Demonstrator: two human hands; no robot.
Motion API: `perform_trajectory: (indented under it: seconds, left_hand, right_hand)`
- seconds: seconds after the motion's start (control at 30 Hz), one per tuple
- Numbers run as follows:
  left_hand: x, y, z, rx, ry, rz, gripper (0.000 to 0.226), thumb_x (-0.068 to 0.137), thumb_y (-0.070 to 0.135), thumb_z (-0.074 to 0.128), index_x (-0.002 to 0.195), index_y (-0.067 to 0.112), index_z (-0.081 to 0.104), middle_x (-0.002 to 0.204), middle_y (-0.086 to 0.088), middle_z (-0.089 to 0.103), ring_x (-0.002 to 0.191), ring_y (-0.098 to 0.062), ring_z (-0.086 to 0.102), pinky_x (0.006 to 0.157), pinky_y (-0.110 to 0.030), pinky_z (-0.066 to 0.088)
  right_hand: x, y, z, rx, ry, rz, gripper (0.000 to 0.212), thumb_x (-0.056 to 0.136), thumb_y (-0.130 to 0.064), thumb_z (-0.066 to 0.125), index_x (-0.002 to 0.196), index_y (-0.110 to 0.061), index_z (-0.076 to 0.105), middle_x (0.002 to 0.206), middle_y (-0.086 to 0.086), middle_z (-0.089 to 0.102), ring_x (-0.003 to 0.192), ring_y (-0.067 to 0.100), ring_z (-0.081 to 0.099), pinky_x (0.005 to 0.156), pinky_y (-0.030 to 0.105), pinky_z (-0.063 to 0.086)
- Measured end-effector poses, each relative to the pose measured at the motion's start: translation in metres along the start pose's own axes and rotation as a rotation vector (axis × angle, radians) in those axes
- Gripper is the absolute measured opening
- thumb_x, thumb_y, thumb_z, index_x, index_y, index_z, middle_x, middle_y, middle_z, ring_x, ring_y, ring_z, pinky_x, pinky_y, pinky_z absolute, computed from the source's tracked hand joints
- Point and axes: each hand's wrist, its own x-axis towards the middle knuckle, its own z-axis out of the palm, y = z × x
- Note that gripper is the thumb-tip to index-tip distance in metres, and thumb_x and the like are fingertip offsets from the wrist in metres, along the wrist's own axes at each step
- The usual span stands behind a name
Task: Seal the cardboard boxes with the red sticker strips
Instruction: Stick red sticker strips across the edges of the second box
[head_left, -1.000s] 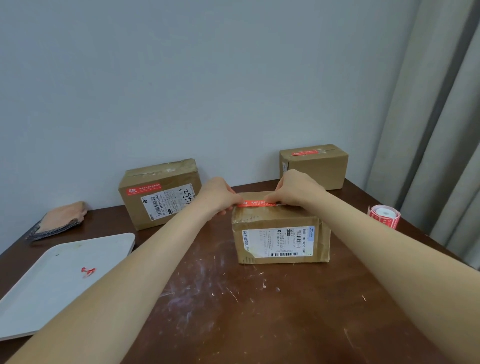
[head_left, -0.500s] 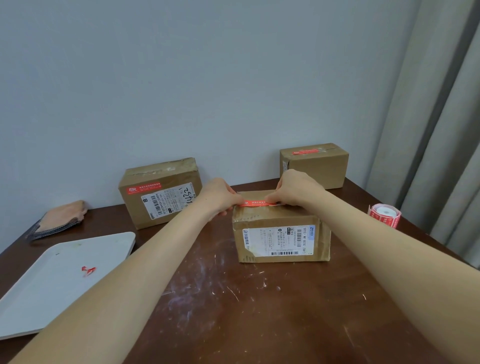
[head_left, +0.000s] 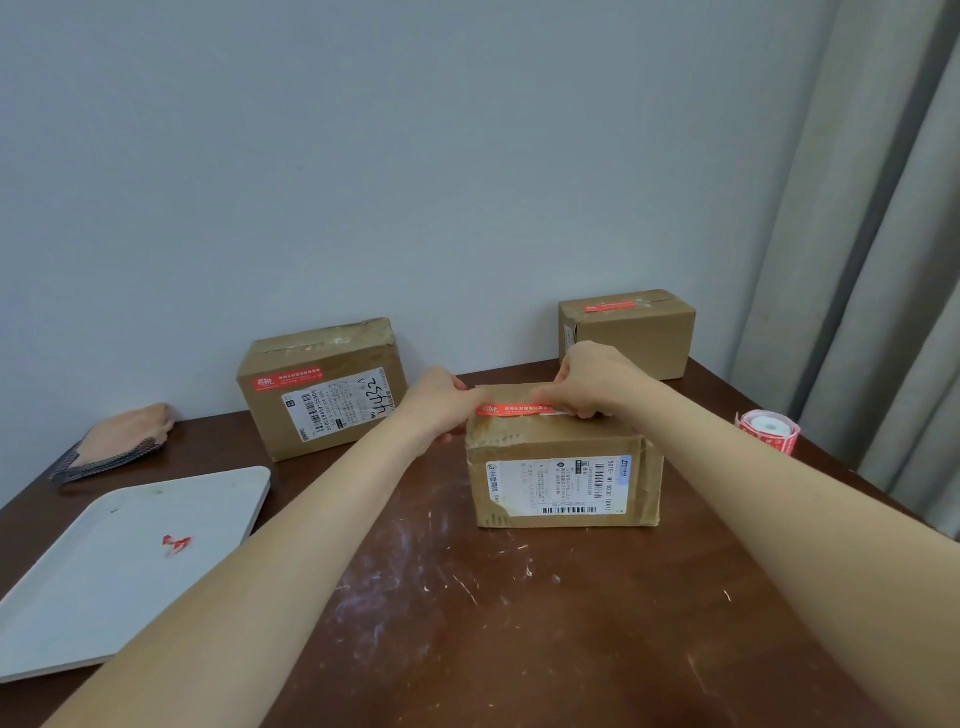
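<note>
**Covered ends, cropped edges, unreadable print**

Both ends of the red sticker strip (head_left: 511, 410) are covered by the curled fingers of the left hand (head_left: 441, 402) and the right hand (head_left: 597, 384), and the top face of the near brown cardboard box (head_left: 563, 467) is partly hidden beneath them. The lower left part of the far brown cardboard box (head_left: 644, 338) is masked by the right hand. The white rectangular plastic tray (head_left: 130, 587) is cut off by the left edge, both forearms by the bottom edge, and the grey curtain (head_left: 883, 312) by the right edge. The print on the white shipping labels and on the roll of red stickers (head_left: 769, 431) is too small to be read. The small red scrap (head_left: 176, 543) on the tray cannot be identified.
</note>
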Motion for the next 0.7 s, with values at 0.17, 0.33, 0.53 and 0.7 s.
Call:
perform_trajectory:
  seconds: [0.17, 0.33, 0.53, 0.7]
  left_hand:
    - [0.001, -0.003, 0.01, 0.103, -0.006, 0.009, 0.053, 0.077, 0.053, 0.066, 0.102, 0.007, 0.06, 0.081, -0.01, 0.064, 0.074, -0.021, 0.063, 0.057, -0.029, 0.045]
    - [-0.007, -0.006, 0.001, -0.099, -0.049, -0.045, 0.029, 0.093, 0.029, 0.057, 0.114, 0.008, 0.057, 0.072, -0.002, 0.057, 0.052, -0.012, 0.047, 0.043, -0.022, 0.036]
    - [-0.031, -0.019, 0.005, 0.4, 0.222, 0.548, 0.038, 0.096, 0.032, 0.044, 0.134, 0.03, 0.048, 0.126, -0.001, 0.05, 0.116, -0.016, 0.048, 0.095, -0.029, 0.039]
    - [-0.045, -0.028, 0.015, 0.678, 0.196, 0.605, 0.044, 0.092, 0.057, 0.037, 0.133, 0.043, 0.046, 0.139, 0.005, 0.042, 0.129, -0.015, 0.033, 0.1, -0.033, 0.037]
  right_hand:
    - [-0.006, -0.005, 0.003, -0.083, 0.048, 0.027, 0.048, 0.072, -0.06, 0.068, 0.073, -0.012, 0.061, 0.057, -0.001, 0.057, 0.058, 0.017, 0.055, 0.061, 0.029, 0.049]
    - [-0.007, -0.002, 0.0, -0.029, 0.054, -0.001, 0.025, 0.082, -0.032, 0.067, 0.092, -0.009, 0.068, 0.084, 0.007, 0.071, 0.068, 0.02, 0.063, 0.076, 0.037, 0.057]
    - [-0.043, 0.001, -0.001, -0.047, 0.205, -0.315, 0.032, 0.094, -0.021, 0.041, 0.109, -0.031, 0.067, 0.103, -0.006, 0.053, 0.097, 0.016, 0.052, 0.081, 0.034, 0.046]
    - [-0.062, 0.007, 0.015, -0.34, 0.202, -0.417, 0.038, 0.1, -0.033, 0.033, 0.129, -0.042, 0.055, 0.115, -0.001, 0.046, 0.109, 0.018, 0.04, 0.089, 0.037, 0.041]
